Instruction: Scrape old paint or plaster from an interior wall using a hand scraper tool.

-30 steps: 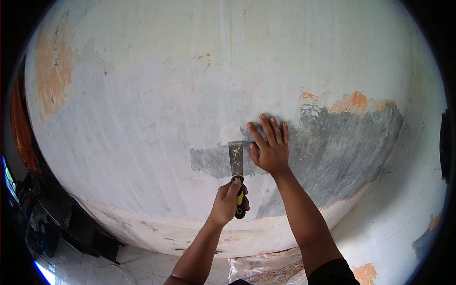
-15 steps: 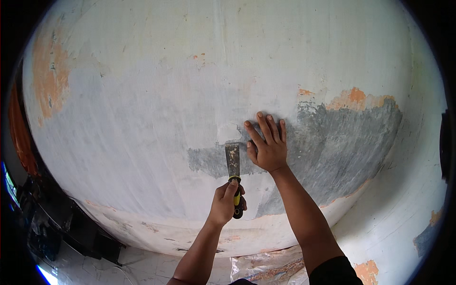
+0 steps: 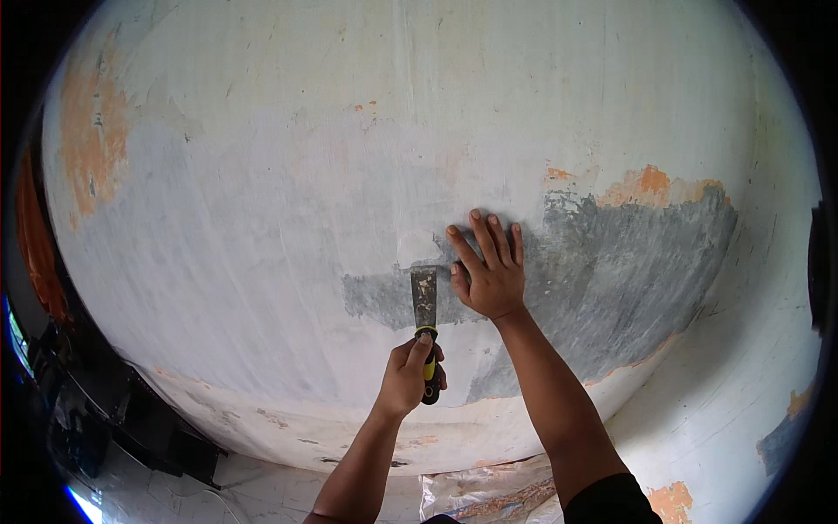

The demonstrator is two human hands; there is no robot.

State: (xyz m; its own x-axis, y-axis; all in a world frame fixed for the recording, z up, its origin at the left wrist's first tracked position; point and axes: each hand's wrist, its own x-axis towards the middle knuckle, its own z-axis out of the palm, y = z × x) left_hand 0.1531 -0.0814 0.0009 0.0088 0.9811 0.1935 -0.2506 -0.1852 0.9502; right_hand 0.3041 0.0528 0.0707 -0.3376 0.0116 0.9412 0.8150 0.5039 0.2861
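Note:
A worn white wall (image 3: 288,192) fills most of the head view, with bare grey patches and orange flakes. My left hand (image 3: 407,371) is closed round the black and yellow handle of a putty knife (image 3: 425,293). The knife's speckled blade points up, its tip at the top of a small grey patch, just below a lighter rounded spot. My right hand (image 3: 491,278) lies open on the wall to the right of the blade, fingers spread over the edge of the large grey area.
At the left edge hangs orange cloth (image 3: 37,249) above dark furniture (image 3: 105,384). A cable runs over the tiled floor (image 3: 262,489) at the bottom left. Crumpled plastic sheeting (image 3: 449,493) with debris lies at the wall's foot. Another wall (image 3: 733,419) meets this one at the right.
The knife and both my hands have shifted slightly left in the picture, as has the wall behind them. The blade's tip sits a little lower. Both hands keep the same hold and shape.

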